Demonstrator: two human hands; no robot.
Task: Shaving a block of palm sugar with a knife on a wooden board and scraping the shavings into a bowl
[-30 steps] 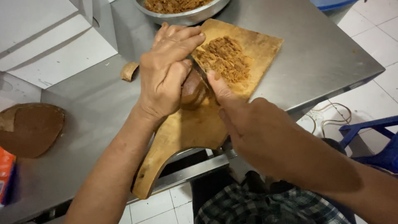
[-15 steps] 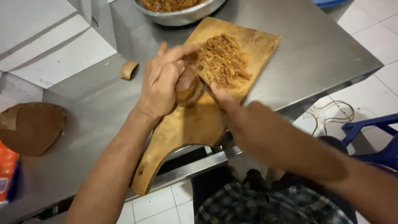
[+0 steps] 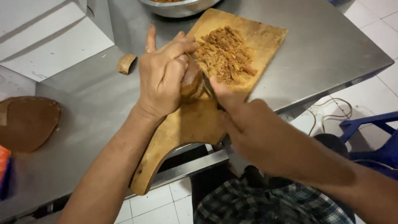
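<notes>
Head view: a left hand, fingers clamped around a brown, rounded block, holds it on a wooden cutting board overhanging the steel surface's near edge. Brown shavings lie beside it. The right hand hides its knife; its fingers' state is unclear.

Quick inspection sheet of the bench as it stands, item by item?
Surface: steel table, bare metal around the wooden cutting board, whose curved end overhangs the near edge.
Job's things: brown block on the board; pile of brown shavings beyond it.
Clutter: small brown chunk; brown slab at far left; metal bowl at top.
Hands: left hand clamps the block; right hand is pressed against it, grip closed, tool mostly hidden.
Cables: pale cord on the floor tiles.
Surroundings: white boxes, blue chair.
</notes>
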